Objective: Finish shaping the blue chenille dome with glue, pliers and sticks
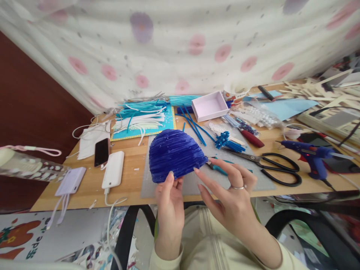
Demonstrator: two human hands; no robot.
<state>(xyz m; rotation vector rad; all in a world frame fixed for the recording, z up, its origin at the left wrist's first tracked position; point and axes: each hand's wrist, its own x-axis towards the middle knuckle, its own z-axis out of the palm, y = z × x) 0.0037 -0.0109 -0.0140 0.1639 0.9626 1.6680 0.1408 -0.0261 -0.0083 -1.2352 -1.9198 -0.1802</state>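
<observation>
A dark blue fuzzy shape, built of rows like chenille stems laid side by side, is rounded at the left and narrows to a tip at the right. My left hand grips its lower edge, thumb in front and fingers mostly hidden behind. Around the narrow tip, my right hand has its fingers stretched out and apart; whether the fingertips touch the tip I cannot tell. Something small and shiny shows at that tip. Behind the right hand lie teal-handled pliers, partly covered, on a grey mat.
Black-handled scissors and a blue glue gun lie right. Behind are a white box, blue chenille stems and a blue flower-like bunch. A phone and white power bank with a cable lie left.
</observation>
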